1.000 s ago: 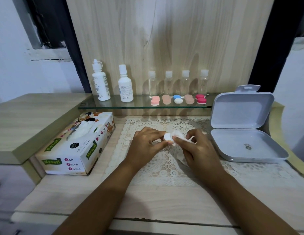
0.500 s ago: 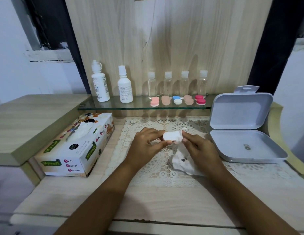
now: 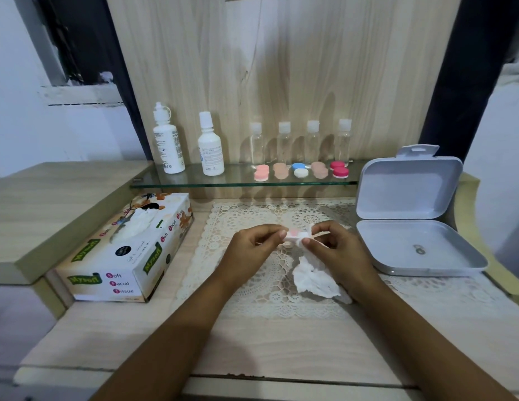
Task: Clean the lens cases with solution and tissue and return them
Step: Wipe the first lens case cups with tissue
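Lens case [image 3: 294,235] bridges left hand [image 3: 248,251] and right hand [image 3: 338,253] grips.

Both hands, L hand [image 3: 249,247] & R hand [image 3: 336,250], pinch lens case [image 3: 294,235]; tissue [image 3: 313,277] under R.

A white lace mat [image 3: 267,302] lies on the wooden table [image 3: 281,351]. At the right edge of the mat rests an open grey box [image 3: 409,189], its lid upright and a small metal piece [image 3: 418,249] inside. Behind the mat, a glass shelf [image 3: 238,176] carries four small clear bottles [image 3: 284,146] in a row.
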Tool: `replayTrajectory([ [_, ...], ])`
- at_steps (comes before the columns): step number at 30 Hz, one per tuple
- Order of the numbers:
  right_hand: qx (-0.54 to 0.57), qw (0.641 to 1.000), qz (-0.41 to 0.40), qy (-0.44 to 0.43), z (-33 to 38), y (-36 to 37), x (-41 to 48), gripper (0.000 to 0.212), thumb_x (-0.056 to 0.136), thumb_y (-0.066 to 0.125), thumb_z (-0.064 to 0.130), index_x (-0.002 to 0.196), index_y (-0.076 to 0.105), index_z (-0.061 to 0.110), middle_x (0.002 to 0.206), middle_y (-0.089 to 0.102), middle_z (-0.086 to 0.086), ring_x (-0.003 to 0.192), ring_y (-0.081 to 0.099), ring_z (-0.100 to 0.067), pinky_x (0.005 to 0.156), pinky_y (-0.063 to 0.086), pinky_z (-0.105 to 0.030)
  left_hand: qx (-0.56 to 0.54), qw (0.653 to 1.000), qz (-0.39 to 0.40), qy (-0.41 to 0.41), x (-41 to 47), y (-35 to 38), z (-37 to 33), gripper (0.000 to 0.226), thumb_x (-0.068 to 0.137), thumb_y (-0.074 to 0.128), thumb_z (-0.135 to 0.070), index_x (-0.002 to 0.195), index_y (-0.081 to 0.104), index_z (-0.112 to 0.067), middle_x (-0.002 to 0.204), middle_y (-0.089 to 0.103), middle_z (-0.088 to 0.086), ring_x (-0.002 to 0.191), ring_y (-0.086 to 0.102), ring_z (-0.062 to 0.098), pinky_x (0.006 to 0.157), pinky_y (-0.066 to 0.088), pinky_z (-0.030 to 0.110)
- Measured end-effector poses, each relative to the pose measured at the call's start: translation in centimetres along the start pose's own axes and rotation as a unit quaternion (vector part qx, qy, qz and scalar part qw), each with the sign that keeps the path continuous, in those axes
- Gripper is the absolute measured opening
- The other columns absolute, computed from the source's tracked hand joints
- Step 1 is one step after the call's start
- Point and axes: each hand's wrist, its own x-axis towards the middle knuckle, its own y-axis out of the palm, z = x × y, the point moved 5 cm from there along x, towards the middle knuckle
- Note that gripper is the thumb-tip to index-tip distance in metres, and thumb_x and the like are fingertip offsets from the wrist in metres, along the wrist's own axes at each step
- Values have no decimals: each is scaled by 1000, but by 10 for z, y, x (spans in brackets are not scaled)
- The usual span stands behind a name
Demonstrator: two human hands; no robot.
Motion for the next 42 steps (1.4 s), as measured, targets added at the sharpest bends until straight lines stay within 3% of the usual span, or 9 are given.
replayTrajectory([
  [3, -68, 997, 7, -47, 2, 3, -2, 13, 84, 68, 18, 93, 58, 20, 79, 62, -6, 61, 55, -15, 47, 43, -18, 50, 999, 15, -10, 0, 1, 3, 7, 87, 63, -23, 82, 66, -27, 79, 67, -10, 74, 61, -2, 69, 45, 14],
  [8, -237, 960, 8, -149, 5, 3, -2, 13, 86, 62, 13, 99, 64, 12, 88, 67, -3, 72, 56, -11, 62, 41, -13, 176, 984, 18, -26, 2, -4, 10, 27, 86, 65, -29, 113, 64, -30, 107, 65, -12, 98, 58, -1, 89, 43, 20],
  [14, -326, 929, 18, -172, 4, -6, -1, 18, 90, 55, 18, 101, 68, 12, 102, 69, -4, 93, 61, -20, 82, 45, -28, 350, 936, 37, -28, 5, -5, 15, 33, 91, 54, -37, 123, 60, -29, 119, 61, -12, 116, 49, 9, 102, 31, 40],
  [18, -410, 898, 129, -95, 0, -3, -9, 57, 82, 34, 61, 125, 55, 28, 131, 52, 8, 121, 43, -17, 102, 34, -40, 357, 933, 42, -20, 4, -3, 15, 29, 90, 53, -39, 116, 62, -28, 119, 59, -13, 115, 47, 9, 98, 27, 36],
  [22, -441, 863, 240, -54, 2, -4, -18, 75, 75, 41, 61, 143, 28, 32, 141, 24, 11, 134, 18, -14, 111, 14, -36, 357, 933, 47, -21, 3, -4, 15, 29, 90, 54, -41, 115, 63, -28, 120, 57, -13, 115, 46, 8, 99, 26, 36],
  [26, -412, 882, 220, -67, -6, -7, -11, 54, 81, 47, 45, 130, 49, 23, 128, 37, 4, 119, 36, -14, 103, 29, -30, 348, 936, 52, -20, 4, -6, 16, 34, 90, 52, -45, 118, 61, -29, 120, 58, -12, 115, 48, 9, 103, 29, 39],
  [30, -400, 899, 104, -142, -14, -7, 3, 26, 91, 51, 30, 102, 66, 12, 104, 58, -5, 88, 47, -16, 74, 31, -24, 307, 951, 36, -24, 6, -9, 19, 37, 91, 48, -48, 120, 60, -28, 116, 59, -10, 108, 53, 6, 101, 37, 45],
  [33, -420, 889, 60, -173, -17, -5, 5, 35, 89, 46, 38, 88, 64, 8, 91, 59, -9, 83, 52, -25, 70, 34, -29, 291, 956, 15, -24, 9, -13, 20, 32, 95, 47, -37, 119, 62, -23, 119, 59, -5, 111, 53, 11, 100, 40, 43],
  [42, -315, 932, -25, -176, 7, -8, -5, 21, 85, 59, 9, 84, 38, 12, 72, 44, -1, 66, 39, -21, 51, 23, -27, 401, 915, 15, -48, 10, -20, 33, 39, 96, 44, -32, 132, 50, -20, 135, 48, 2, 126, 43, 19, 107, 31, 41],
])
